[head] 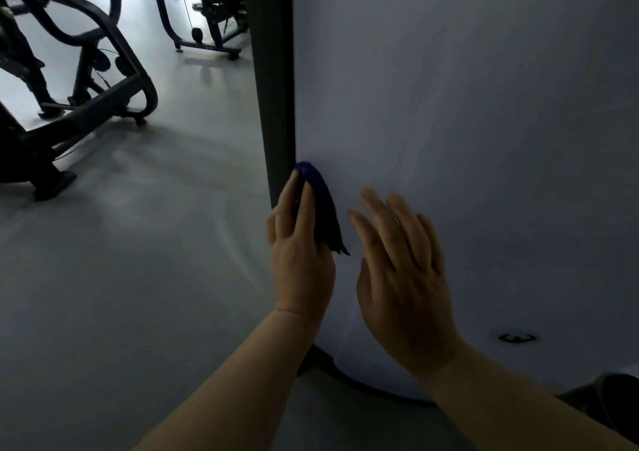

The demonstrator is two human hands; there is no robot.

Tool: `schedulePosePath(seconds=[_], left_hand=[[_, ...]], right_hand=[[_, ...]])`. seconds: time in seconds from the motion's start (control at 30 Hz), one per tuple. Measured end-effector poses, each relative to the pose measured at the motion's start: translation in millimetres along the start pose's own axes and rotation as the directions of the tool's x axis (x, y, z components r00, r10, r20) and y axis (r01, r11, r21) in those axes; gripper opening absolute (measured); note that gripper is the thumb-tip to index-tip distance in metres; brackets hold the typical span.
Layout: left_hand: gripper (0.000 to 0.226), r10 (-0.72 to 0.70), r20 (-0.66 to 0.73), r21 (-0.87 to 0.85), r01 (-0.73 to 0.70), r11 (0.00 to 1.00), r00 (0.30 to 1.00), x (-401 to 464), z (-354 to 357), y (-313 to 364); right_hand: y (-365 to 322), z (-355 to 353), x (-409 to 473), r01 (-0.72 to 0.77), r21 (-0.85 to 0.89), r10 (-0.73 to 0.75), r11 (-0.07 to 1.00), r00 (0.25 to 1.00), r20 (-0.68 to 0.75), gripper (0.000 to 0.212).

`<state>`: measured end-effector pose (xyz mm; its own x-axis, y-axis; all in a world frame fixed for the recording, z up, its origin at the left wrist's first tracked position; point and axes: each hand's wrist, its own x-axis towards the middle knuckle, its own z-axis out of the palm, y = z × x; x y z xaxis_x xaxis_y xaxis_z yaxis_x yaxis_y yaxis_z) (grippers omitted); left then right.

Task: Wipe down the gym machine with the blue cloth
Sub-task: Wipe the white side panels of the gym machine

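Cloth (323, 205) dark blue, plain. Panel (466, 122) pale grey-white, no pattern, one small black mark (517, 338) low down. Edge post (273, 80) dark grey. Floor (138, 260) plain grey. Far machines (86, 80) black.

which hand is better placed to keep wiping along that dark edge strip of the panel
Left. The left hand already holds the blue cloth against the pale panel, right beside the dark edge strip. The right hand holds nothing, its fingers spread over the panel farther from the strip.
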<state>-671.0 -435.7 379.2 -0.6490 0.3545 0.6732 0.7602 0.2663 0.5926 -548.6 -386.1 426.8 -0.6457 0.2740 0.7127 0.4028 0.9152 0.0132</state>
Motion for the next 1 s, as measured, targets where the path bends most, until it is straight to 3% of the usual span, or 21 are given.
schedulePosePath(seconds=[0.13, 0.37, 0.53, 0.67, 0.8, 0.93, 1.0], left_hand=[[0.070, 0.141, -0.094, 0.010, -0.141, 0.990, 0.986, -44.4, 30.2, -24.2], [0.049, 0.237, -0.259, 0.073, -0.226, 0.971, 0.936, -6.6, 31.1, -27.5], [0.054, 0.413, -0.200, 0.163, -0.385, 0.908, 0.889, -26.4, 42.3, -52.4], [0.061, 0.335, -0.320, 0.115, -0.315, 0.942, 0.886, 9.6, 34.5, -36.3], [0.053, 0.555, -0.271, 0.227, -0.508, 0.831, 0.786, -13.0, 47.6, -44.9], [0.078, 0.461, -0.310, 0.096, -0.455, 0.885, 0.832, 0.6, 31.3, -32.8], [0.074, 0.513, -0.310, 0.138, -0.496, 0.857, 0.800, -12.5, 37.6, -27.4]], right_hand=[[-3.2, 28.8, -24.6, 0.043, -0.037, -0.044, 0.998, 0.999, -0.020, 0.049], [-2.2, 60.4, -28.9, 0.021, -0.047, -0.030, 0.999, 0.979, -0.204, 0.049], [1.8, 71.1, -31.0, 0.049, -0.076, -0.067, 0.996, 0.965, -0.253, 0.053], [5.3, 77.0, -30.2, 0.079, -0.106, -0.109, 0.991, 0.943, -0.314, 0.060], [14.3, 79.8, -44.5, 0.025, -0.155, -0.084, 0.988, 0.919, -0.386, 0.058], [37.4, 80.5, -60.8, 0.017, -0.231, -0.114, 0.973, 0.903, -0.414, 0.073], [42.1, 80.0, -64.7, 0.019, -0.238, -0.120, 0.971, 0.901, -0.418, 0.079]])
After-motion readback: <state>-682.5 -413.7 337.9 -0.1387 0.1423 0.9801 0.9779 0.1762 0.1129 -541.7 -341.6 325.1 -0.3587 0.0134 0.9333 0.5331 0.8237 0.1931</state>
